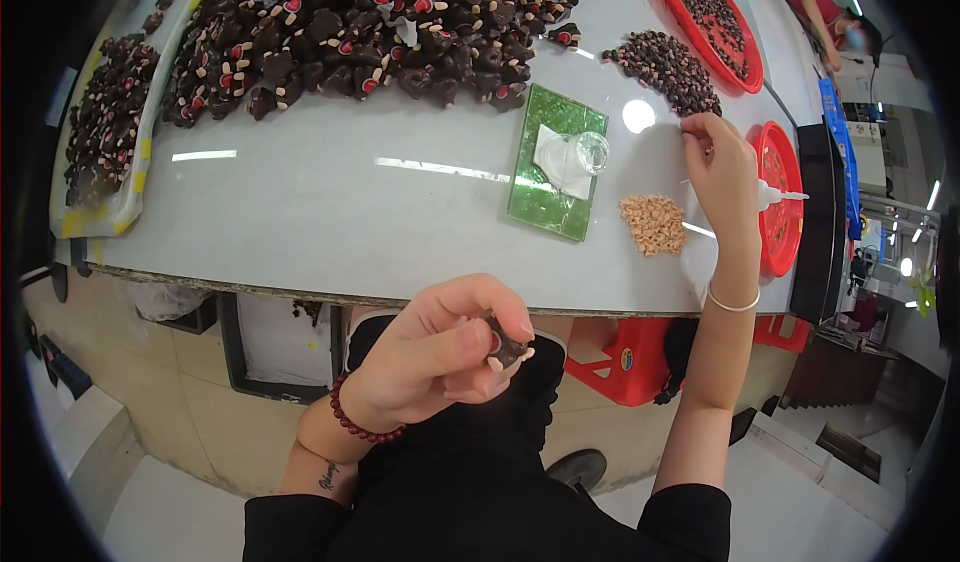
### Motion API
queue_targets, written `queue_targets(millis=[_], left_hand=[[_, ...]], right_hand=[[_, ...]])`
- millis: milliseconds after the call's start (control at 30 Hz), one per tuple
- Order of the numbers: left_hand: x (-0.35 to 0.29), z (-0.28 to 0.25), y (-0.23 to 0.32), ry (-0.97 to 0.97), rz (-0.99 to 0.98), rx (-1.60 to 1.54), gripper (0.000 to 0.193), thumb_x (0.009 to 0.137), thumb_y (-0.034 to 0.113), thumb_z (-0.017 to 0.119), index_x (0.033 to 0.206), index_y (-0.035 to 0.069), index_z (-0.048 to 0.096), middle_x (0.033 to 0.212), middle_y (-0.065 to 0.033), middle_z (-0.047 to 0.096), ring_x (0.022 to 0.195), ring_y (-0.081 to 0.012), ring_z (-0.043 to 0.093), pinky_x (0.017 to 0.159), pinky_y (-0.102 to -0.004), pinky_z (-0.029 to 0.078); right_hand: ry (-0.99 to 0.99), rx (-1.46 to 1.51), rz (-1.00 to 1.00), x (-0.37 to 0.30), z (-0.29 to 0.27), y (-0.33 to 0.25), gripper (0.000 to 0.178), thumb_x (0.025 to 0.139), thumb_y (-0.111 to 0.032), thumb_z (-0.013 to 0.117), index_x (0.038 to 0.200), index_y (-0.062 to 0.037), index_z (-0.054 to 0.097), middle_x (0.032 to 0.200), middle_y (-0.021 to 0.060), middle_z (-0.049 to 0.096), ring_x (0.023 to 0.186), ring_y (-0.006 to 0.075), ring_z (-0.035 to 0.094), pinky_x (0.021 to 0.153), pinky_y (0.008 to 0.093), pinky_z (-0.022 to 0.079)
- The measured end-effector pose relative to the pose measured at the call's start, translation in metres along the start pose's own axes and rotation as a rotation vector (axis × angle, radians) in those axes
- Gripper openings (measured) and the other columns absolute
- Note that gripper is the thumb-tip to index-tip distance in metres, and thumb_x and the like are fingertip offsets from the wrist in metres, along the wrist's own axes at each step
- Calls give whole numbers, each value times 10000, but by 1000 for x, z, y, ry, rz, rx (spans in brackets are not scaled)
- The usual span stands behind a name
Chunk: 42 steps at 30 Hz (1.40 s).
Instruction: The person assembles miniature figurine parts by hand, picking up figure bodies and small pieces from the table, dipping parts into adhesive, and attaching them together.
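Note:
My left hand (430, 347), with a dark red bead bracelet at its wrist, is closed on a small dark brown figure (508, 345) in front of my body. Cream-coloured bits and a reddish spot show on the figure between thumb and fingers. Out over the table, my right hand (722, 162) is pinched at the near end of a pile of small dark pieces (662, 67). Whatever lies between those fingertips is too small to make out. A pile of small tan pieces (653, 225) lies left of my right forearm.
A green mat (540, 210) carries a small clear jar (590, 152) on white tissue. Many similar brown figures (330, 37) are heaped at the far left, beside a filled tray (130, 217). Red trays (756, 72) and a white nozzle (785, 196) stand right. Another person (820, 17) sits far right.

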State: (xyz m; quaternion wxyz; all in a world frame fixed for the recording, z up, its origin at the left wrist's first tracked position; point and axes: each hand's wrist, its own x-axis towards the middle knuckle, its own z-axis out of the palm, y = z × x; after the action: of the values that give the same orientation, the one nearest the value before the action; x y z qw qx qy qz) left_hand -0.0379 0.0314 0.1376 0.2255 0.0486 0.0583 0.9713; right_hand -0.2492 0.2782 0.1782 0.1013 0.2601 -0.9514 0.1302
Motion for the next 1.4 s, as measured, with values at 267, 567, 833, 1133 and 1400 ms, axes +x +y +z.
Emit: queue_targets(millis=[267,567,833,1133,1400], left_hand=[[5,18,3,180,68,456,187,919,119,502,1053,11,577,815,-15,566,599,-39,477,516,-157,327],[18,22,-11,179,578,1520,150,742,-15,653,880,21,605,720,-53,536,544,-151,464,459,-271,365],[18,27,-13,116,565,1515,144,725,24,689,839,26,601,669,-42,501,563,-167,471,475,-265,370],[17,25,-10,77,486,1471,191,715,82,732,865,38,621,693,-50,497,572,-168,478,489,-266,380],[16,26,-8,136,625,1782,234,686,108,752,879,55,632,689,-40,485,562,-179,482,470,-276,385]], right_hand=[[118,253,-59,-24,-17,-56,113,741,67,590,841,17,601,770,94,615,597,168,554,560,253,454],[105,625,-229,-91,-25,-147,313,575,130,644,844,-30,649,827,78,634,679,203,595,594,267,479],[-103,1380,-28,-97,-12,-130,228,647,31,747,850,-30,664,818,63,594,652,163,547,563,243,436],[-2,1288,-134,-102,-8,-126,203,642,21,743,832,-23,687,814,79,614,658,167,567,560,241,448],[31,890,-115,-95,-25,-133,234,588,48,736,798,-21,659,758,74,636,652,181,603,543,254,478]])
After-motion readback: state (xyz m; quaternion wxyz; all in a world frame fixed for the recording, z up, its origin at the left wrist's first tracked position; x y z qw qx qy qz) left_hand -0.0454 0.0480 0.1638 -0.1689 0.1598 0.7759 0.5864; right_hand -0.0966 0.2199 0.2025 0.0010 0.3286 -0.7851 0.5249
